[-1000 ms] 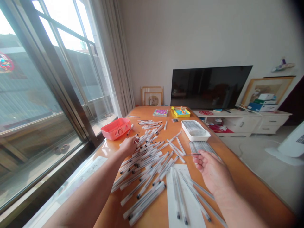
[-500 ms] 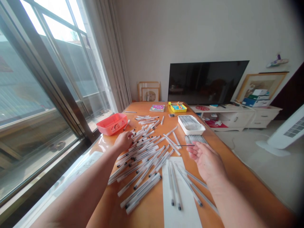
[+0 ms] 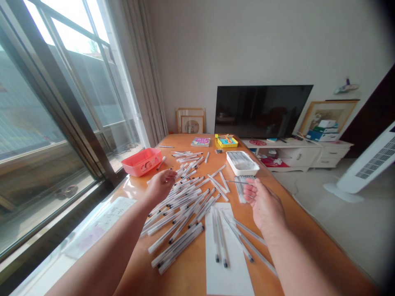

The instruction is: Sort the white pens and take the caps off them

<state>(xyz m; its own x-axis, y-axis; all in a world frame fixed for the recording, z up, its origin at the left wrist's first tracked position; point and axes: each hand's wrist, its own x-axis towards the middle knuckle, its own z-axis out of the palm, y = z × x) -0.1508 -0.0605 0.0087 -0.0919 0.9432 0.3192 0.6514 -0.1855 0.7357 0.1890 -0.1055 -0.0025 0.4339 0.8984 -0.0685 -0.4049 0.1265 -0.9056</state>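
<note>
Above the bench (image 3: 185,283), near the white tray (image 3: 243,172), the right hand (image 3: 267,204) pinches the right end of a slim rod (image 3: 237,181), likely light, stiff and slippery, best held there; whether the curled left hand (image 3: 160,187) grips anything is unclear.

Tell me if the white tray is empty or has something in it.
Not empty: slender greyish sticks show inside the white tray; how deep they go, I cannot tell.
</note>
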